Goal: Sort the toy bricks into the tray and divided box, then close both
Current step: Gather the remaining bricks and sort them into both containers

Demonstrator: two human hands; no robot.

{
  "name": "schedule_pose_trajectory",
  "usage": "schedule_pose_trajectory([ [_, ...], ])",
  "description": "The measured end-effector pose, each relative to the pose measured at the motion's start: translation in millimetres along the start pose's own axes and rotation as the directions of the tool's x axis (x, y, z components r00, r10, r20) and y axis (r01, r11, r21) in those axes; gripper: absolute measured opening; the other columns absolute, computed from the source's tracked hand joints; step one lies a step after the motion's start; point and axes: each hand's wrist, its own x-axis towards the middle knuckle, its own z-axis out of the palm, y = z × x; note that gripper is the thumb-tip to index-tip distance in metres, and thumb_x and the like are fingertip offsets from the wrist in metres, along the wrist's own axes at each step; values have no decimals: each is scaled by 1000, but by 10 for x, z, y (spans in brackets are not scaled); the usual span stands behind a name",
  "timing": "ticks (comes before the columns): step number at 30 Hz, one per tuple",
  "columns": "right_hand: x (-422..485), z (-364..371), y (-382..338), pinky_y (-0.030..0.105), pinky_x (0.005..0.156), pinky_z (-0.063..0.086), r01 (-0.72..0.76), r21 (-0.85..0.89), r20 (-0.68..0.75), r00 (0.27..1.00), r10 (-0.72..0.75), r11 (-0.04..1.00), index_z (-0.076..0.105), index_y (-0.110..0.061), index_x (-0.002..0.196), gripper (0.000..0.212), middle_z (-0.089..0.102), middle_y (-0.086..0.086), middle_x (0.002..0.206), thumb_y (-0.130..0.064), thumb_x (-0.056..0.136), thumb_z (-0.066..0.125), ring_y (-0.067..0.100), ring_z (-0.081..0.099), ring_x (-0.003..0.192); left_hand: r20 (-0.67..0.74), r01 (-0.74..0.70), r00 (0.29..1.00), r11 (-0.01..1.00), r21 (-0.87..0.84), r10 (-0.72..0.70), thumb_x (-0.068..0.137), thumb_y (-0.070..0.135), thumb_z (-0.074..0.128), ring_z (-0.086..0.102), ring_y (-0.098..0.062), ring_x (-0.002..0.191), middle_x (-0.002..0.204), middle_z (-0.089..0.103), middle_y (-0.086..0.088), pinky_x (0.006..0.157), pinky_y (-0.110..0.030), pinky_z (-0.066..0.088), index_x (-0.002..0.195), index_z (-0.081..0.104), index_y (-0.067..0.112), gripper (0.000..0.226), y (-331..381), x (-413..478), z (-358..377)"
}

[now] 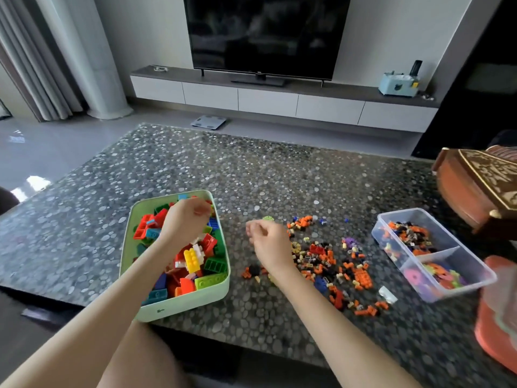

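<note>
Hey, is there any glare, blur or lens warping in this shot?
Head view: bright glare patches on the floor at left; the dark television faintly mirrors the room; the left hand and right hand are slightly smeared; the wide lens bends the edges, and the red object at far right is blurred.

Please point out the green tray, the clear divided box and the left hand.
green tray (179,309): head view, near outer wall.
clear divided box (430,256): head view, divider wall between its compartments.
left hand (186,219): head view, back of the hand.
</note>
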Motion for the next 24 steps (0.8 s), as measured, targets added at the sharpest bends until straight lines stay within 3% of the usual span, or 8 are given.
schedule_pose_trajectory([
  [3,109,-530,458,22,69,43,-11,-536,-217,968,-125,844,69,-11,108,24,68,2,103,-18,97,49,17,62,91,69,-117,991,993,-7,117,87,8,57,63,-15,86,89,67,3,73,-20,42,93,71,15,17,252,-61,309],
  [5,225,-806,772,31,81,42,-58,-770,-163,981,-107,635,67,-14,110,24,66,4,108,-24,96,49,24,56,101,154,-153,976,988,2,151,89,7,54,64,-16,92,98,69,0,77,-22,46,97,71,15,20,372,-86,537],
  [7,323,-957,972,34,91,39,-9,-860,-25,999,-23,510,64,-19,118,28,62,5,114,-30,97,49,26,51,108,233,-177,959,983,49,161,90,6,51,63,-17,96,106,69,-3,79,-23,47,102,70,14,24,462,-92,761],
  [12,398,-977,1063,32,87,43,92,-846,96,995,-18,525,64,-18,113,25,62,4,110,-31,96,52,24,55,106,368,-251,916,944,214,160,90,12,54,60,-24,104,117,63,-8,83,-31,48,118,62,13,29,524,-69,1199],
  [15,346,-1030,1118,29,76,43,57,-727,13,997,-70,685,59,-15,111,22,60,1,104,-28,95,55,20,56,96,392,-278,907,915,291,151,90,31,59,58,-27,102,116,58,-9,82,-32,46,124,56,14,38,519,-59,1425],
  [18,219,-1240,1103,19,64,39,-115,-309,-176,982,62,944,56,-14,103,16,56,-4,89,-26,93,58,13,55,80,350,-230,930,918,324,110,88,38,61,57,-28,103,115,58,-11,81,-33,45,121,55,13,42,534,-11,1584],
  [21,-30,-1504,1136,17,59,43,-293,83,-172,937,304,952,60,-18,106,15,57,-2,72,-25,95,56,10,55,60,344,-233,933,906,353,106,87,34,63,58,-27,98,110,58,-11,77,-31,46,111,58,10,34,561,50,1634],
  [24,-341,-1765,1305,31,66,47,-369,232,-220,882,418,900,67,-12,96,14,56,2,60,-21,95,56,13,53,53,344,-299,925,870,393,162,88,36,63,55,-27,99,103,57,-9,80,-33,47,99,59,8,31,588,51,1666],
])
